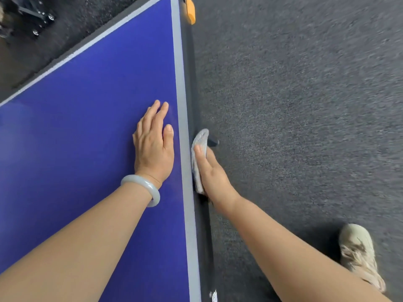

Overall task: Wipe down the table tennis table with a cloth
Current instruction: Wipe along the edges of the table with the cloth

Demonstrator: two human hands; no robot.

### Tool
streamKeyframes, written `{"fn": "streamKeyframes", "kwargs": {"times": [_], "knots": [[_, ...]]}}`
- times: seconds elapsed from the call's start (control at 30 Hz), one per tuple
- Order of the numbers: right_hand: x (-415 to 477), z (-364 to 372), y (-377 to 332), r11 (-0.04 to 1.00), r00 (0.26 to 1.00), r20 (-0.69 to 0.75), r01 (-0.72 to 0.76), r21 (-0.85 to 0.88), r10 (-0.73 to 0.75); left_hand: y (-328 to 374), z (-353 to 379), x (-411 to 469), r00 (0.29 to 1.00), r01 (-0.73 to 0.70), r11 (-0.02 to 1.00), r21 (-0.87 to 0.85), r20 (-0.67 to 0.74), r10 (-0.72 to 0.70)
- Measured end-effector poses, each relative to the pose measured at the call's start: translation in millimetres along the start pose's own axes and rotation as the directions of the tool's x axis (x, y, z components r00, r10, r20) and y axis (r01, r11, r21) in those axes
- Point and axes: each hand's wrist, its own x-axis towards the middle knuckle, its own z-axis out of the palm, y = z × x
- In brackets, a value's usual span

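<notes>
2 hands – left hand (153,147) flat on blue table tennis table (87,105), right hand (214,177) holding folded grey cloth (201,138) against its side.

Flat left grip (153,147); right grip (212,173) around cloth (199,140)

A blue table tennis table (87,127) with a pale border line fills the left side. The left hand (153,147) lies flat on its top just inside the right edge, fingers straight, with a pale bangle (142,188) on the wrist. Off that edge, the right hand (212,173) holds a grey cloth (199,144) against the table's dark side, thumb over the cloth. An orange fitting (190,10) sits at the table's far corner. Dark carpet (305,105) lies right of the table, with a beige shoe (359,253) on it.
</notes>
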Motion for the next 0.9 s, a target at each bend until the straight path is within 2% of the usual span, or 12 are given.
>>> {"fn": "streamKeyframes", "kwargs": {"times": [0.13,0.33,0.4,0.47,0.53,0.63,0.77,0.9], "knots": [[-87,-4,61,0.991,0.981,0.141,-0.129,-0.014,0.13,-2,2,0,0.999,-0.026,1.0,0.014,-0.023,0.026],[-90,-12,69,0.975,0.957,0.198,-0.194,-0.106,0.211,5,0,-4,0.999,-0.043,0.992,0.122,-0.026,0.047],[-91,-11,65,0.97,0.951,0.204,-0.214,-0.113,0.233,10,-3,-11,0.999,0.016,0.985,0.171,-0.051,-0.007],[-90,-9,64,0.967,0.947,0.201,-0.239,-0.089,0.252,22,-6,-32,0.996,0.087,0.991,0.106,-0.046,-0.083],[-89,-8,63,0.969,0.95,0.193,-0.237,-0.064,0.245,32,-8,-71,0.998,0.068,0.996,0.052,-0.013,-0.067],[-90,-6,59,0.978,0.964,0.169,-0.199,-0.058,0.206,26,-17,-145,0.999,-0.012,0.997,0.081,0.054,0.008],[-98,-4,51,0.973,0.955,0.188,-0.224,-0.054,0.23,3,-25,-221,0.988,0.006,0.996,0.09,0.154,-0.02],[-125,1,68,0.998,0.992,0.114,-0.041,-0.056,0.047,-1,-14,-240,0.992,0.0,0.998,0.065,0.123,-0.008]]}}
